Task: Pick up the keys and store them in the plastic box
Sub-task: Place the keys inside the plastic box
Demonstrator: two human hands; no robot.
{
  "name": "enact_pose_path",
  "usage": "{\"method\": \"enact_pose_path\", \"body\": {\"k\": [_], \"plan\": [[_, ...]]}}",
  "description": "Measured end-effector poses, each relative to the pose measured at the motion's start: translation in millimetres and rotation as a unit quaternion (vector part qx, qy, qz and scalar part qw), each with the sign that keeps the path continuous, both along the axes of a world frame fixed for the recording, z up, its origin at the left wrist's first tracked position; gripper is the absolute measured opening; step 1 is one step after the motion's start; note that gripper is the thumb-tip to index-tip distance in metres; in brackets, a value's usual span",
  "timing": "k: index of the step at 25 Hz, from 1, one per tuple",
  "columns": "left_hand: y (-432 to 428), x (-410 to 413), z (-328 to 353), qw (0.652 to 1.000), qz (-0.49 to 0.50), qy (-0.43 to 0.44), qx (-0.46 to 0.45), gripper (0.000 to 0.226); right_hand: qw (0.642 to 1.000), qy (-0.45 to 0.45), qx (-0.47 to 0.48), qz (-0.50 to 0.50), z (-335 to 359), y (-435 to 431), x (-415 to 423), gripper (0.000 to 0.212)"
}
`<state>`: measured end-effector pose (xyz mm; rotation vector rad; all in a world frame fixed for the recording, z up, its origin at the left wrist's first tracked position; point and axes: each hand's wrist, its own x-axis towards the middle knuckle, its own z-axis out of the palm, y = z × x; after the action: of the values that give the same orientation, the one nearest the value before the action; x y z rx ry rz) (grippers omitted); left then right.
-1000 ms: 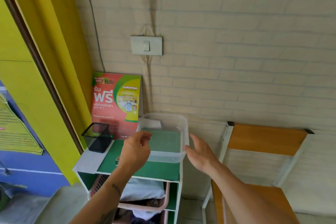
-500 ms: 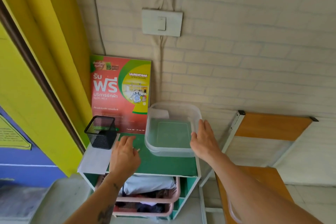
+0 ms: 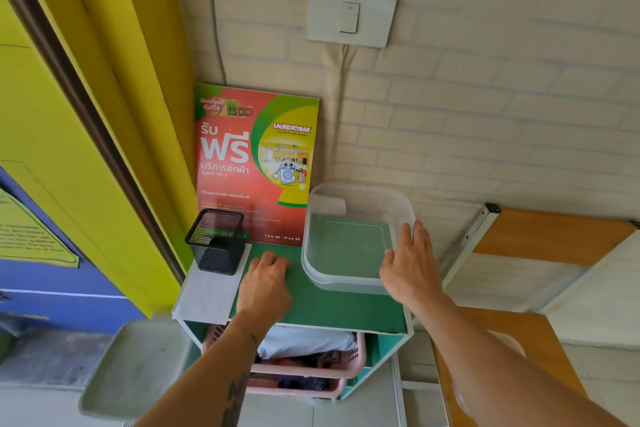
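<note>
A clear plastic box [image 3: 360, 282] stands open and empty on the right half of the green shelf top [image 3: 332, 308]. My right hand [image 3: 408, 263] lies flat against the box's right rim, fingers apart and gripping nothing. My left hand [image 3: 266, 284] rests on the green top to the left of the box, with its fingers curled down onto the surface. The keys are not visible; whatever lies under the left fingers is hidden.
A black mesh pen holder [image 3: 216, 241] stands just left of my left hand. A red and green laundry poster [image 3: 256, 163] leans on the brick wall behind. Pink baskets [image 3: 311, 367] fill the shelf below, and a wooden chair [image 3: 540, 239] stands to the right.
My left hand slid forward on the green top and its fingers curled down. The right hand stays at the box's right rim. The view tipped lower and closer.
</note>
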<state>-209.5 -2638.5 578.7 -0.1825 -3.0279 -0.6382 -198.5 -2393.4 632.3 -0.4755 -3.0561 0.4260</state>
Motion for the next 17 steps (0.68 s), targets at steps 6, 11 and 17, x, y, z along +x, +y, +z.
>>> {"method": "enact_pose_path", "body": {"k": [6,11,17], "plan": [[-5.7,-0.2,-8.4,0.999,-0.035,0.033,-0.009,0.028,1.0,-0.016,-0.024,-0.01,4.9,2.6,-1.3,0.065],[-7.4,-4.8,-9.3,0.998,-0.022,0.044,0.029,0.027,0.999,-0.014,-0.041,-0.005,2.8,9.8,0.7,0.061],[0.6,-13.4,18.0,0.987,0.051,0.072,0.137,0.03,0.999,0.0,-0.048,0.007,-3.8,9.3,3.5,0.063]]}}
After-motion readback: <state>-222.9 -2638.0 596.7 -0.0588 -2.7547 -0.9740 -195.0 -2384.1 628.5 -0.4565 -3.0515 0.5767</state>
